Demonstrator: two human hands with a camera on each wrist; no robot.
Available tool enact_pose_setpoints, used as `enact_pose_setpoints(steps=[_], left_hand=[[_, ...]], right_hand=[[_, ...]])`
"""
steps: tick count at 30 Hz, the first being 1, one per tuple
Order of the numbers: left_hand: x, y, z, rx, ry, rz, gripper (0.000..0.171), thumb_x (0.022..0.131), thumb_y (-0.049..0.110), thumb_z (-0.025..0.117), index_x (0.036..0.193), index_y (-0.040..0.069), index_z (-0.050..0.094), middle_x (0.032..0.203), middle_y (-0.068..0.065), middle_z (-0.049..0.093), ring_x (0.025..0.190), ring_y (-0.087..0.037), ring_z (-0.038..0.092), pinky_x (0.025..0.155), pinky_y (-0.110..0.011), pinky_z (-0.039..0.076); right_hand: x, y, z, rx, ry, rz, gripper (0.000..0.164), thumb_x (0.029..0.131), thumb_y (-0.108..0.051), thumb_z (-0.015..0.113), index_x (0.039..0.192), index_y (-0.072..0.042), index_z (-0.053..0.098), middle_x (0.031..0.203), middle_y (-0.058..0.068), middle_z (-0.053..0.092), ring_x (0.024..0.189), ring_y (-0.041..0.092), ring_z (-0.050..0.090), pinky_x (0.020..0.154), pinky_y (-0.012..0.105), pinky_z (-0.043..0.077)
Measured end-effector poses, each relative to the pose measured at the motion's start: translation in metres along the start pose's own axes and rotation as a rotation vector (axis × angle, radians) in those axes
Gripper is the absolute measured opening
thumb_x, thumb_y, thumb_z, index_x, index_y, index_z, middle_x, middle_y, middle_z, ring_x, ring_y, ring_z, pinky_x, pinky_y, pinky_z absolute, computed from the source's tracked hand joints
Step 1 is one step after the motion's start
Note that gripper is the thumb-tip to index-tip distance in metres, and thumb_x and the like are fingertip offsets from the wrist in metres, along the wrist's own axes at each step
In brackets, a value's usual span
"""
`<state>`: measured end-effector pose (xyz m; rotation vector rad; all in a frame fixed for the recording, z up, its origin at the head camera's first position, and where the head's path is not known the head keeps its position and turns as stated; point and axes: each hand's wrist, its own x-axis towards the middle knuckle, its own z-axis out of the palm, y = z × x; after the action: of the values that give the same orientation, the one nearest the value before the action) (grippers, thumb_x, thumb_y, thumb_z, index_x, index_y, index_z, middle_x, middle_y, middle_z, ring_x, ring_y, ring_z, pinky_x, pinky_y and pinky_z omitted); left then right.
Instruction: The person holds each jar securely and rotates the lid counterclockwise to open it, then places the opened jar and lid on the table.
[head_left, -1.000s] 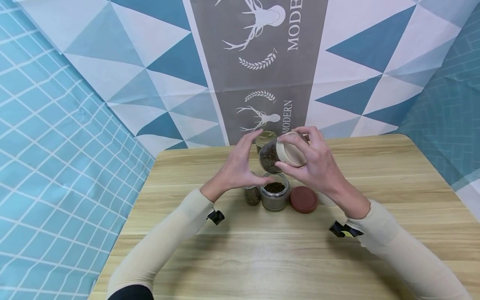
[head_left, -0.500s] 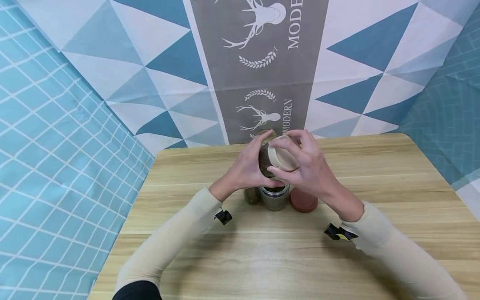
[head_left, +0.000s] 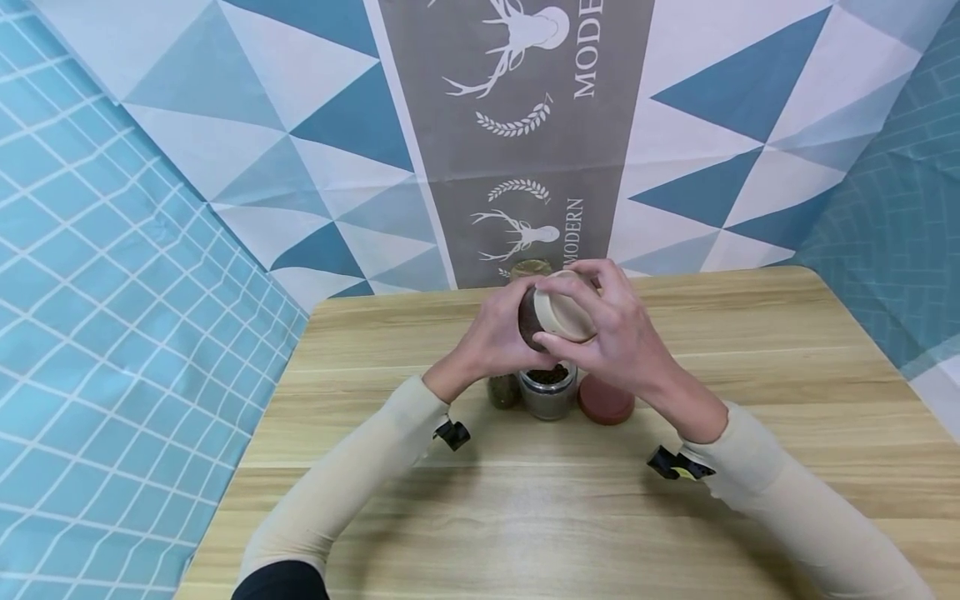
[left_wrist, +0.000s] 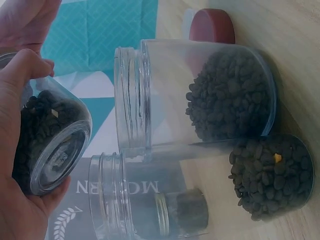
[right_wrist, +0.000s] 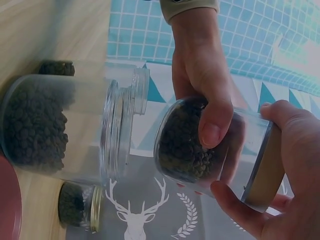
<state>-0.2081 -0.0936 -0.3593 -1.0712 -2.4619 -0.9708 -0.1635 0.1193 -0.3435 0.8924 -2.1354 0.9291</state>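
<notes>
My left hand (head_left: 491,333) grips the body of a tilted glass jar (right_wrist: 182,142) of dark pellets, its thumb along the side. The fingers of my right hand (head_left: 618,337) hold that jar's cream lid (head_left: 567,310), which sits on the jar's mouth. Both hands hold the jar off the table, above a wide lidless glass jar (head_left: 547,402) with dark pellets inside. Left of that stands a narrower lidless jar (left_wrist: 270,180), partly filled with similar pellets and one yellow bit. In the head view, my left hand hides the narrower jar's top.
Beside the wide jar, a red lid (head_left: 606,402) lies on the wooden table (head_left: 517,508). A pale lid-like piece (left_wrist: 188,24) shows behind it. Farther back stands a small gold-lidded jar (right_wrist: 80,206). A patterned cloth (head_left: 525,150) hangs behind the table.
My left hand has moved right from beside the held jar and now grips its body. The right hand brought the jar slightly left. Over the last half second both hands barely move.
</notes>
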Motion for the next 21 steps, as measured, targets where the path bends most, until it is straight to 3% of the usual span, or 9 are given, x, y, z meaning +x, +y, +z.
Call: enact_pose_setpoints(steps=[9,14,21], left_hand=[[-0.001,0.001,-0.001,-0.010,-0.004,-0.022,0.095,0.067,0.022,0.099,0.150,-0.004,0.059,0.138,-0.020,0.075,0.116,-0.033,0.076,0.103,-0.046,0.065],[-0.002,0.000,-0.002,-0.017,-0.013,-0.031,0.097,0.068,0.023,0.098,0.152,-0.004,0.057,0.139,-0.020,0.075,0.119,-0.032,0.075,0.105,-0.046,0.064],[-0.001,0.000,-0.002,0.010,0.004,-0.018,0.098,0.068,0.028,0.103,0.149,-0.004,0.059,0.139,-0.019,0.075,0.120,-0.032,0.077,0.104,-0.045,0.066]], right_hand=[[0.002,-0.002,-0.005,-0.007,-0.045,0.043,0.067,0.082,-0.031,0.099,0.143,-0.019,0.073,0.140,0.031,0.060,0.130,0.047,0.065,0.103,0.067,0.059],[0.004,-0.003,-0.011,0.018,-0.088,0.153,0.079,0.081,-0.037,0.100,0.152,-0.024,0.068,0.144,0.027,0.059,0.129,0.044,0.067,0.099,0.062,0.062],[0.011,-0.001,-0.021,-0.033,-0.065,0.195,0.083,0.084,-0.039,0.094,0.161,-0.026,0.062,0.139,0.022,0.062,0.086,0.027,0.066,0.070,0.039,0.057]])
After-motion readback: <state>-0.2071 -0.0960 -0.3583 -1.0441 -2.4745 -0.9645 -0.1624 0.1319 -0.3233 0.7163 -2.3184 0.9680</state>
